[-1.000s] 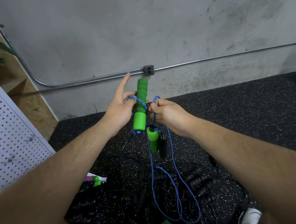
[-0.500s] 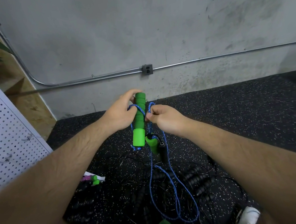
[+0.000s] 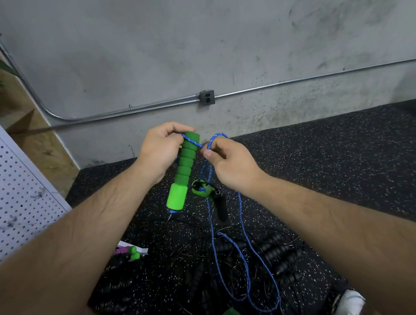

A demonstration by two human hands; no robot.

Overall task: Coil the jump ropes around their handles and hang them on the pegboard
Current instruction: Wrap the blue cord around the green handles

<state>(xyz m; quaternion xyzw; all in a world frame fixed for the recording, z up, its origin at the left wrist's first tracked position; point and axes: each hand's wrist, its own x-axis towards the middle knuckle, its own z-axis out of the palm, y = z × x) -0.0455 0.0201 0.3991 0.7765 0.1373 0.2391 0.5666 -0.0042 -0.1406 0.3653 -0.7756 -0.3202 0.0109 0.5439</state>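
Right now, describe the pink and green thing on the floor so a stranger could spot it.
Find the white pegboard on the left, then look at the speckled black floor below its edge. The pink and green bundle lies there beside a pile of handles; those are all black.

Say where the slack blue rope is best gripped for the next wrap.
Probably pinch the blue rope just below the right hand, coming from the right: there it hangs straight and free; lower down it loops over tangled black ropes.
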